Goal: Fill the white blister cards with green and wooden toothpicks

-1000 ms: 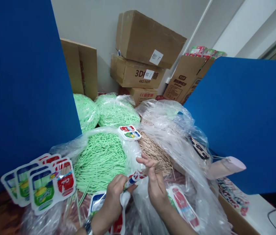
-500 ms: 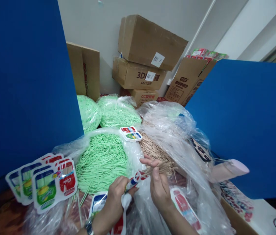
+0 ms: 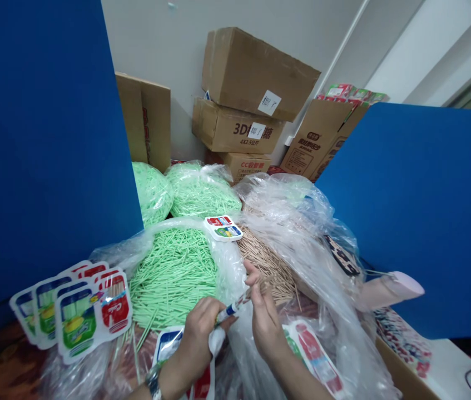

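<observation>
My left hand (image 3: 202, 329) is closed round a printed plastic pouch (image 3: 229, 312), its mouth tilted up to the right. My right hand (image 3: 266, 319) is at that mouth, fingers bent against a small bundle of thin brown sticks (image 3: 243, 300) that runs into the pouch. The fingers partly hide the bundle. Behind it, loose brown sticks (image 3: 274, 266) fill an opened clear bag. Thin green sticks (image 3: 177, 272) lie in another opened bag to the left. Under my forearms are a printed pouch (image 3: 168, 344) and another pouch (image 3: 314, 355).
Several printed double pouches (image 3: 79, 316) stand fanned at the left. One pouch (image 3: 223, 228) lies between the bags. Closed bags of green sticks (image 3: 202, 191) sit behind. Cardboard boxes (image 3: 239, 125) are stacked at the wall. Blue panels (image 3: 419, 222) flank both sides. A pink cylinder (image 3: 389, 290) lies right.
The brown sticks have slid further into the pouch, with less of them showing beyond my right hand. My right fingers have curled in round their ends. My left hand has barely moved.
</observation>
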Tool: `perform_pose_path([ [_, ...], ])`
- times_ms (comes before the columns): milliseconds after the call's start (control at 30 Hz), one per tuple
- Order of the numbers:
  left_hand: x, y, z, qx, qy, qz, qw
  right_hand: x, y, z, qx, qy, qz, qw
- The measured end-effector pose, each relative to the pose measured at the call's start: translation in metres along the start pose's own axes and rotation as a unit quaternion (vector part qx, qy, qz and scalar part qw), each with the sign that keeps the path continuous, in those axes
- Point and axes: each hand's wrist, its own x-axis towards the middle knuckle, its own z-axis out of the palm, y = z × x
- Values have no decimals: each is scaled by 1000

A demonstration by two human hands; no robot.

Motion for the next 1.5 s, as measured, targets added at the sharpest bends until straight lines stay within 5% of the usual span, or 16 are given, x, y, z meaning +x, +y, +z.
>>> perform_pose_path([
  [333,5,5,-4,12,-8,2,1000,11,-9,-9,-17,-53,-8,998],
  [667,5,4,1,-32,-23,-128,991,6,-8,-4,-16,-54,-26,998],
  [800,4,3,0,-40,-14,-114,993,4,-6,-5,-19,-47,-22,998],
  [1000,7,4,-8,-83,-20,-100,991,11,-9,-20,-76,-143,-44,986],
  [1067,9,5,-10,-103,-28,-107,989,14,-14,-24,-49,-131,-60,988],
  [1167,8,5,-11,-151,-22,-133,979,15,-20,-28,-60,-108,-127,984],
  [1300,6,4,-13,-232,0,-169,958,15,-22,-30,-184,-218,-179,941],
  [1400,6,5,-15,-277,-9,-211,937,17,-19,-28,-206,-170,-184,946],
  [1500,3,6,-22,-311,-4,-253,916,17,-15,-22,-218,-204,-197,934],
])
